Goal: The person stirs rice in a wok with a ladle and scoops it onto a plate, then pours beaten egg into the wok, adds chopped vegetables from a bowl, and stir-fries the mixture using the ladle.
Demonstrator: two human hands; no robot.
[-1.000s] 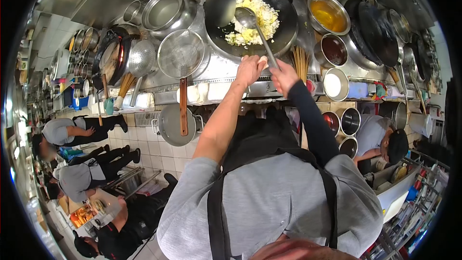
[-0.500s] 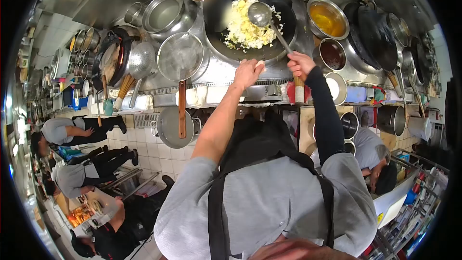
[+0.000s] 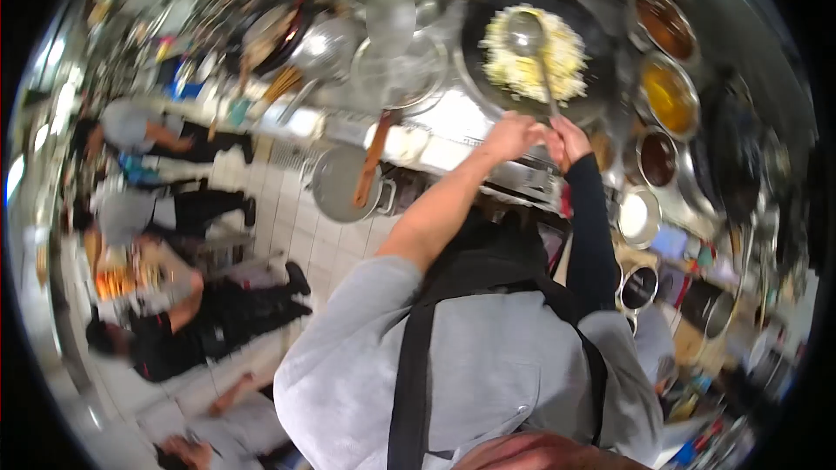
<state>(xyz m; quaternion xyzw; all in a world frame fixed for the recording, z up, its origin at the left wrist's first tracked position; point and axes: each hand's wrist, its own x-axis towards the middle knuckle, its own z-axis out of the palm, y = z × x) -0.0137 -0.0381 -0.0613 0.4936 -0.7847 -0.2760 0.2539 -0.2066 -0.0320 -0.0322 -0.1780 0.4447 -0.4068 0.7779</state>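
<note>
My right hand [image 3: 569, 141], below a dark sleeve, is closed around the handle of a metal ladle [image 3: 525, 33]. The ladle's bowl rests on a heap of fried rice with yellow bits [image 3: 557, 57] in a black wok [image 3: 601, 39]. My left hand [image 3: 512, 136] is at the wok's near edge, close beside the right one, its fingers bent and closed. Whether it grips the rim or a cloth is hidden and blurred.
Right of the wok stand bowls of brown liquid [image 3: 664, 24], yellow oil [image 3: 669, 96] and dark sauce [image 3: 655, 157]. A strainer [image 3: 399, 70] with a wooden handle lies to the left. A pot [image 3: 341, 184] sits lower left. Several co-workers [image 3: 209, 322] are at the left.
The view has turned and shifted, so the wok appears farther right. My left hand has come close to my right hand. The rice lies more spread out, with the ladle bowl on its upper left.
</note>
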